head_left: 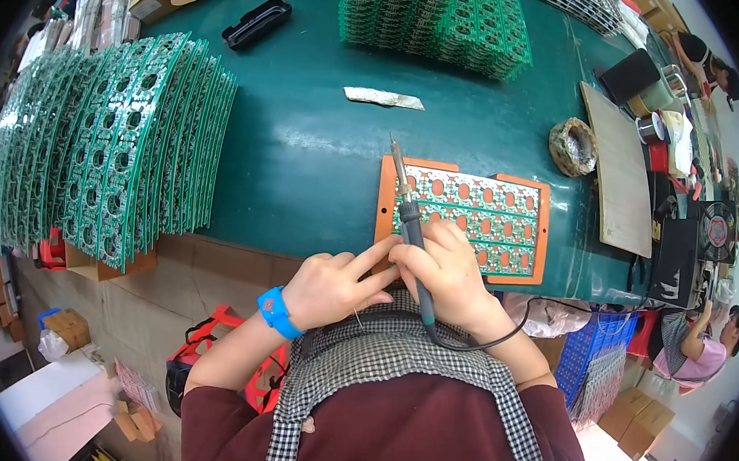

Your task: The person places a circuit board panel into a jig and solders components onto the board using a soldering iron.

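My right hand (452,271) grips a soldering iron (410,220), its metal tip pointing up and away above the left side of an orange tray (542,234). A panel of green and white circuit boards (472,205) with rows of oval openings lies in that tray. My left hand (331,289), with a blue band at the wrist, is beside the tray's near left corner, its fingertips close to the right hand. A thin silvery wire (358,319) hangs below the left fingers, which seem to pinch it; their tips are partly hidden. The iron's cable curves over my right forearm.
Upright green circuit panels (109,152) stand at the left, and another stack (435,21) at the far side. Between lies a white strip (384,99). A round, crusted pot (573,147), a wooden board (617,175), a solder spool (650,128) and a fan (717,231) are at the right.
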`<move>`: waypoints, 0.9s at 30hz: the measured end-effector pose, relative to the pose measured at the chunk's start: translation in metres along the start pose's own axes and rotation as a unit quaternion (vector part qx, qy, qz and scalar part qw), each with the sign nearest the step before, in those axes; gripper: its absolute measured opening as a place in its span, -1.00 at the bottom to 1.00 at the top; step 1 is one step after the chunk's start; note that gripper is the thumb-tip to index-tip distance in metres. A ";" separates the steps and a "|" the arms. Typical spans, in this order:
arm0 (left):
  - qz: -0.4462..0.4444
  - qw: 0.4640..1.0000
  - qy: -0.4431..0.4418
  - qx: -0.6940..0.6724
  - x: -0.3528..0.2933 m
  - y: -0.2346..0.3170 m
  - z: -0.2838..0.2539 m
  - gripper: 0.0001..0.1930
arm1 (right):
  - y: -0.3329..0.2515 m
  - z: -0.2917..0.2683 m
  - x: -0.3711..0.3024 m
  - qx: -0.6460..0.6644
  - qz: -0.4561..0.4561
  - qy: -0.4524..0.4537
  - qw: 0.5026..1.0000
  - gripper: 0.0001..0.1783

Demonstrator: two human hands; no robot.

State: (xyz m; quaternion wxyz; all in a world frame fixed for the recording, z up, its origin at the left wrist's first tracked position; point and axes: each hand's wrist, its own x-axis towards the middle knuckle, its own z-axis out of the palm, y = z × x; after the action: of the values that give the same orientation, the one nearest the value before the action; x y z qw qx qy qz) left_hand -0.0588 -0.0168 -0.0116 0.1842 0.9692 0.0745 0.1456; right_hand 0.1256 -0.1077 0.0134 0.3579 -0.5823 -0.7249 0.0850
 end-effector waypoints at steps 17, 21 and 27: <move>-0.013 0.997 -0.072 0.011 0.014 0.006 -0.014 -0.57 | 0.015 -0.067 -0.048 -0.076 0.104 0.111 0.985 -0.69; 0.001 0.999 -0.041 0.011 0.017 0.006 -0.015 -0.59 | 0.023 -0.099 -0.081 -0.115 0.170 0.096 0.974 -0.69; 0.002 0.997 -0.071 0.016 0.021 0.004 -0.014 -0.57 | 0.038 -0.111 -0.106 -0.128 0.211 0.039 0.968 -0.67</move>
State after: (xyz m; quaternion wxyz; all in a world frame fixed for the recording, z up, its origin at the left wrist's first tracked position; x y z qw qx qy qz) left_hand -0.0431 -0.0118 0.0081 0.1737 0.9800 0.0616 0.0751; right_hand 0.2306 -0.2243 0.0292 0.2823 -0.7663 -0.5756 0.0421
